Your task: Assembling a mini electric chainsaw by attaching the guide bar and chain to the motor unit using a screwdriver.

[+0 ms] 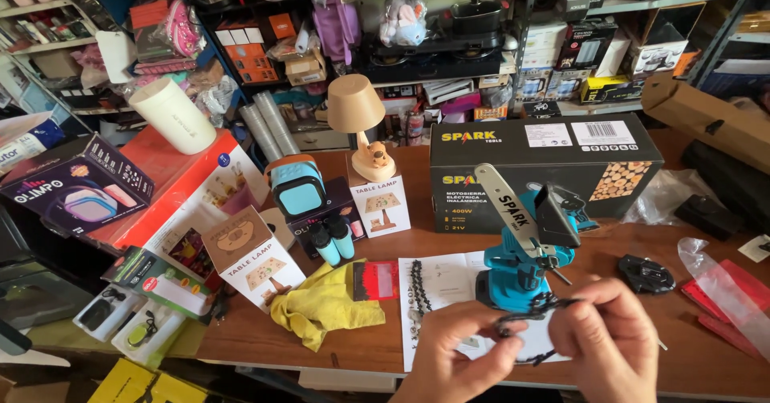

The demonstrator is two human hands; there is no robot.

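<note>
The right hand (611, 340) hides part of the saw chain (525, 316); both wrists are cut off below.

On the surface I count one blue mini chainsaw (521, 255) and two saw chains: one (529, 315) held in my two hands, left (457, 355) and right (613, 343), one (419, 291) lying on the single paper sheet (445, 279). There are two table lamp boxes, near left (253, 255) and farther (381, 202), one lamp (361, 122), one yellow cloth (325, 303), one big black carton (545, 166).

Yellow cloth (325, 305) beside small lamp boxes (250, 256) — beige table lamp (358, 122), black carton (545, 170) — on cluttered wooden table (273, 335).
</note>
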